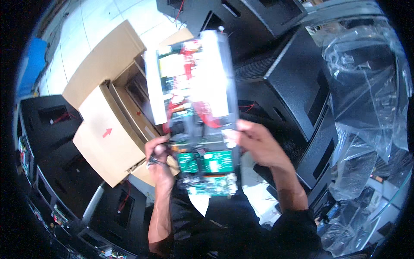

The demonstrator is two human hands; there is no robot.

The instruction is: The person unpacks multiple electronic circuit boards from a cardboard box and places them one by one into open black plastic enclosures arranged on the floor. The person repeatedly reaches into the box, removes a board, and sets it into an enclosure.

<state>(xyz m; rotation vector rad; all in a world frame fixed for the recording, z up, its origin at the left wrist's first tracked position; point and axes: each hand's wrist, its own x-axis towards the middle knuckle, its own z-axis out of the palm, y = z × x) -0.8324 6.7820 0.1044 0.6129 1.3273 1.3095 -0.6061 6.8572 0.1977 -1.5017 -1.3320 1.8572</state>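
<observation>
A long circuit board assembly (pixel 211 162) hangs in front of me over the floor, gripped at both sides. It has green boards at its near end, red wires, and bright silvery-white panels along its far part. My left hand (pixel 159 162) is closed on its left edge, and a small dark, shiny bit shows by the fingers, too blurred to name. My right hand (pixel 261 142) pinches the right edge with thumb and fingers. The assembly is smeared by motion, so its small parts are unclear. An open cardboard box (pixel 101 134) with a red arrow stands just left of it.
Large black cabinets (pixel 297 86) with rectangular cut-outs stand at the right and far side. More black cabinets (pixel 49 129), some with red wires in their openings, line the left. Clear plastic wrap (pixel 362 86) covers dark things at the far right. White floor (pixel 99 26) shows beyond the box.
</observation>
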